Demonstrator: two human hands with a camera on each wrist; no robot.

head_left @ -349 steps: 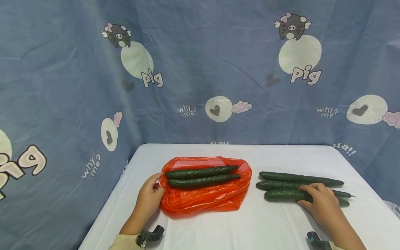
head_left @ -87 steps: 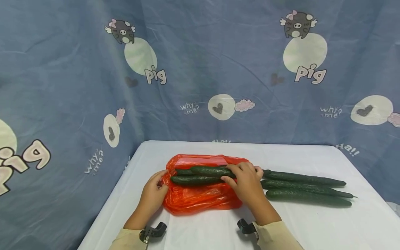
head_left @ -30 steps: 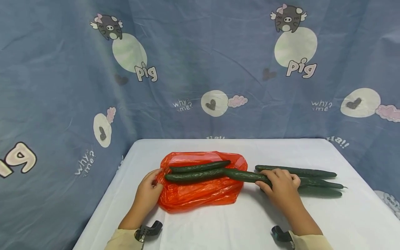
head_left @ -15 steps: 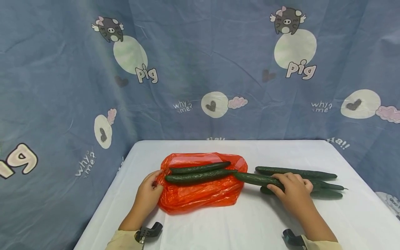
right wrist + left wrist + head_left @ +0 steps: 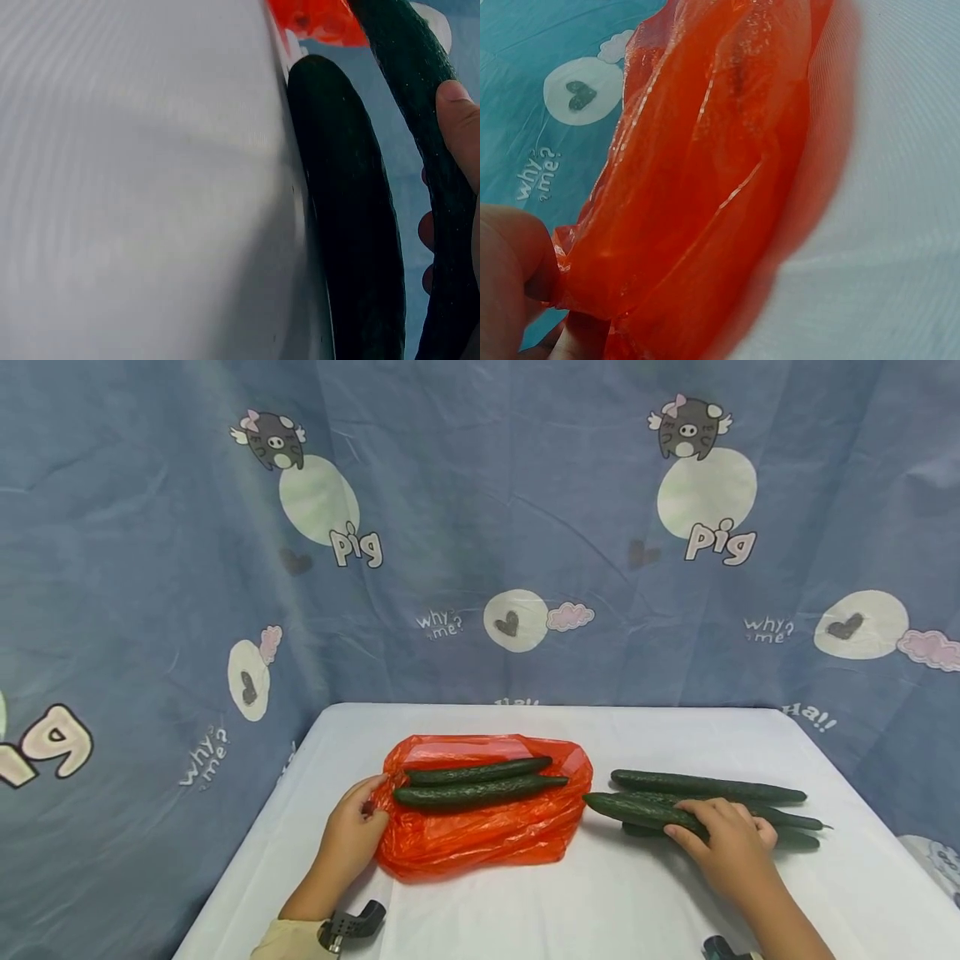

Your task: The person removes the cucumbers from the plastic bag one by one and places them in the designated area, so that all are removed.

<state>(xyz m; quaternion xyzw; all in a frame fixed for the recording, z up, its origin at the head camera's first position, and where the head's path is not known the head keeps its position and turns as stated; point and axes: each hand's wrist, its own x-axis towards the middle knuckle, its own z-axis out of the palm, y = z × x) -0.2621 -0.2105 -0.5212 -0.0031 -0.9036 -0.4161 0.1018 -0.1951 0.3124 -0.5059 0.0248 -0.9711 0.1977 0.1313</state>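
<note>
My left hand [image 5: 349, 828] pinches the left edge of a red plastic bag [image 5: 495, 839], its thumb and fingers closing on the film in the left wrist view. Two dark green cucumbers [image 5: 480, 792] lie side by side on the bag. To the right, my right hand [image 5: 731, 847] grips a cucumber [image 5: 637, 810], thumb on the near side and fingers round the far side. Its left tip points at the bag's right edge. Beneath it, a front cucumber [image 5: 345, 202] lies on the table, partly hidden by the hand in the head view.
Behind the held cucumber lie a back cucumber [image 5: 708, 787] and a middle one [image 5: 795, 820], both lengthwise across the white-covered table [image 5: 510, 914]. A blue printed curtain [image 5: 420, 527] hangs behind and to the left of the table.
My right hand has carried the cucumber from over the bag rightward, to above the cucumbers on the right. The left hand keeps its hold on the bag's edge.
</note>
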